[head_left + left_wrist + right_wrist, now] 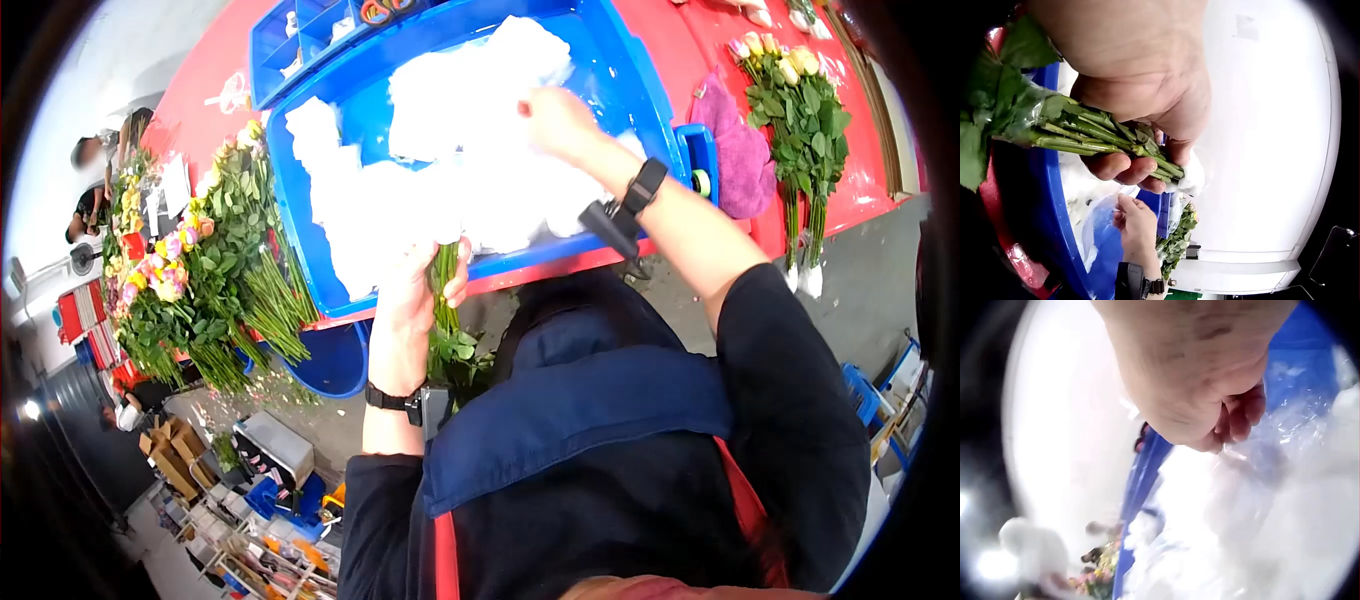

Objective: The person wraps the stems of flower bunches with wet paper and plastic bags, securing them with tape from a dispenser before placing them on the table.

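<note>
My left hand [402, 295] grips a bundle of green flower stems [1085, 134] just in front of the blue tray [655, 95]. A white wad [1192, 176] covers the stem ends beyond the thumb. Leaves [455, 350] hang below the hand in the head view, and clear wrap [1032, 106] surrounds part of the bundle. Over the tray, my right hand [562, 122] has its fingers curled and pinches thin clear plastic [1241, 456]. White, fluffy cotton-like material [440, 110], overexposed in the head view, fills much of the tray.
Bundled roses [170, 265] with long stems lie left of the tray; more wrapped roses [800, 110] lie right. A purple cloth [735, 150] sits beside the tray. Scissors [376, 12] rest in a compartment box [268, 55] behind. A blue bucket [335, 360] stands below the table edge.
</note>
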The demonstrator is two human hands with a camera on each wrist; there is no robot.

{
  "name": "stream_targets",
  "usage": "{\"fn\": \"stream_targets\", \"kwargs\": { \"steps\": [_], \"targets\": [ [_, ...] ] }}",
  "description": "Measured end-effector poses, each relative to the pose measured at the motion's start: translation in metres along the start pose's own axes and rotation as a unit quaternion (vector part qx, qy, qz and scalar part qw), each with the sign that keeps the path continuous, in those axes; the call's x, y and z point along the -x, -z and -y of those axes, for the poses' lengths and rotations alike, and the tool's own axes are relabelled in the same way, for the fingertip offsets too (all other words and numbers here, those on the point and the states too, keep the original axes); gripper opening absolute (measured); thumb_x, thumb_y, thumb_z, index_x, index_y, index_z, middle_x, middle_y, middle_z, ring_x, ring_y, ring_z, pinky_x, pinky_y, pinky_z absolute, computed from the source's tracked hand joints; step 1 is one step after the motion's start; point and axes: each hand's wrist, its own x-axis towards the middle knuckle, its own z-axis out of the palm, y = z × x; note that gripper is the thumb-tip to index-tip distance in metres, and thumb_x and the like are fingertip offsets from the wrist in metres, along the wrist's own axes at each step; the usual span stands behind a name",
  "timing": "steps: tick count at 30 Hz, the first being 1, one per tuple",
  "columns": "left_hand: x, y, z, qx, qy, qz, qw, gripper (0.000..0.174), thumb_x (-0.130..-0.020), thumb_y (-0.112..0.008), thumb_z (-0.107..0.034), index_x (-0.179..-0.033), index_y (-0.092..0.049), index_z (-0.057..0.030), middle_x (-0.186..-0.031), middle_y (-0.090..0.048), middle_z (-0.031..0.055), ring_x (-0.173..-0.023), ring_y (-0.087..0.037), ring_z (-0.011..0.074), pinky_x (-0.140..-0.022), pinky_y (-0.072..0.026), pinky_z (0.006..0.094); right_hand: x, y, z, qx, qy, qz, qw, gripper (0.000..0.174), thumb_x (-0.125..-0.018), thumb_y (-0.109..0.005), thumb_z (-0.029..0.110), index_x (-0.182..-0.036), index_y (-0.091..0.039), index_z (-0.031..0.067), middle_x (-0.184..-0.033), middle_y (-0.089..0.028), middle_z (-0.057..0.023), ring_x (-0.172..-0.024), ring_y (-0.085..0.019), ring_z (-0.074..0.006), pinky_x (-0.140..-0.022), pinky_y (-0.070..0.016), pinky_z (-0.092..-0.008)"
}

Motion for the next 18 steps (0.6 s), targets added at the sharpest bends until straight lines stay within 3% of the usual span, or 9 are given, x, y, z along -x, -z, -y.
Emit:
{"fn": "stream_targets", "kwargs": {
  "steps": [2, 5, 6, 8, 9, 11, 13, 16, 18],
  "targets": [
    [0.009, -0.004, -0.001, -0.006, -0.016, -0.007, 1.000, 0.036, -0.093, -0.058, -0.035, -0.105, -0.058, -0.0014, -0.087, -0.062, 0.0123, -0.050, -0.052, 0.0165, -0.041, -0.0412, 0.0282, 0.001, -0.024, 0.011, 0.063, 0.054, -0.045, 0.996, 0.037, -0.081, -0.066, 0.030, -0.111, -0.064, 0.0078, -0.108, -0.063, -0.0174, -0.098, -0.063, -0.0316, -0.081, -0.0496, -0.0394],
    [0.009, -0.006, 0.002, 0.018, -0.022, -0.016, 0.999, 0.035, -0.094, -0.057, -0.034, -0.104, -0.058, -0.0004, -0.087, -0.062, 0.0124, -0.050, -0.052, 0.0167, -0.041, -0.0408, 0.0279, 0.010, -0.022, 0.022, 0.041, 0.062, -0.158, 0.985, 0.039, -0.080, -0.068, 0.029, -0.113, -0.063, 0.0096, -0.110, -0.061, -0.0164, -0.096, -0.062, -0.0331, -0.082, -0.0496, -0.0406],
    [0.011, -0.004, -0.001, 0.014, -0.031, -0.019, 0.999, 0.035, -0.094, -0.057, -0.034, -0.104, -0.058, -0.0002, -0.086, -0.062, 0.0123, -0.050, -0.052, 0.0166, -0.041, -0.0407, 0.0278, -0.001, -0.021, 0.012, -0.011, 0.085, -0.214, 0.973, 0.048, -0.077, -0.071, 0.030, -0.117, -0.060, 0.0064, -0.116, -0.059, -0.0175, -0.102, -0.060, -0.0343, -0.088, -0.0483, -0.0402],
    [0.019, -0.001, -0.001, 0.018, -0.044, -0.032, 0.998, 0.034, -0.094, -0.057, -0.033, -0.103, -0.058, 0.0000, -0.086, -0.062, 0.0121, -0.049, -0.051, 0.0164, -0.041, -0.0405, 0.0274, -0.012, -0.004, -0.019, 0.060, 0.105, -0.304, 0.945, 0.061, -0.074, -0.074, 0.031, -0.122, -0.055, -0.0002, -0.121, -0.057, -0.0210, -0.109, -0.057, -0.0356, -0.095, -0.0452, -0.0392],
    [0.022, 0.000, 0.000, 0.020, -0.044, -0.034, 0.998, 0.034, -0.094, -0.057, -0.033, -0.103, -0.058, 0.0001, -0.086, -0.062, 0.0120, -0.050, -0.052, 0.0163, -0.041, -0.0405, 0.0273, -0.019, 0.009, -0.038, 0.067, 0.072, -0.224, 0.970, 0.072, -0.072, -0.076, 0.032, -0.127, -0.049, -0.0062, -0.128, -0.054, -0.0250, -0.119, -0.052, -0.0344, -0.101, -0.0414, -0.0373],
    [0.026, 0.002, -0.002, 0.023, -0.047, -0.038, 0.998, 0.033, -0.094, -0.057, -0.032, -0.103, -0.058, 0.0001, -0.086, -0.062, 0.0118, -0.050, -0.052, 0.0161, -0.041, -0.0404, 0.0269, -0.025, 0.022, -0.059, -0.072, 0.007, -0.029, 0.997, 0.084, -0.069, -0.079, 0.031, -0.135, -0.042, -0.0071, -0.133, -0.051, -0.0241, -0.126, -0.048, -0.0319, -0.103, -0.0391, -0.0360],
    [0.028, 0.006, 0.001, 0.033, -0.043, -0.045, 0.998, 0.032, -0.095, -0.057, -0.031, -0.101, -0.058, -0.0002, -0.084, -0.062, 0.0110, -0.050, -0.053, 0.0154, -0.041, -0.0404, 0.0266, -0.023, 0.011, -0.062, -0.153, -0.029, -0.031, 0.987, 0.087, -0.068, -0.081, 0.031, -0.135, -0.041, -0.0076, -0.132, -0.052, -0.0225, -0.124, -0.049, -0.0301, -0.102, -0.0395, -0.0361],
    [0.033, 0.009, 0.002, 0.039, -0.028, -0.058, 0.997, 0.032, -0.095, -0.056, -0.033, -0.099, -0.059, -0.0009, -0.081, -0.062, 0.0097, -0.049, -0.053, 0.0149, -0.041, -0.0403, 0.0263, -0.020, 0.016, -0.042, -0.178, -0.070, -0.045, 0.980, 0.071, -0.072, -0.079, 0.024, -0.129, -0.049, -0.0058, -0.122, -0.058, -0.0184, -0.113, -0.056, -0.0253, -0.095, -0.0435, -0.0336],
    [0.034, 0.017, 0.007, 0.030, -0.031, -0.053, 0.998, 0.040, -0.092, -0.060, -0.038, -0.104, -0.058, 0.0006, -0.080, -0.061, 0.0110, -0.049, -0.051, 0.0154, -0.041, -0.0401, 0.0270, -0.028, 0.008, -0.063, -0.230, -0.047, -0.019, 0.972, 0.055, -0.075, -0.078, 0.019, -0.120, -0.057, -0.0038, -0.111, -0.063, -0.0135, -0.100, -0.060, -0.0201, -0.087, -0.0465, -0.0314]
  ]
}}
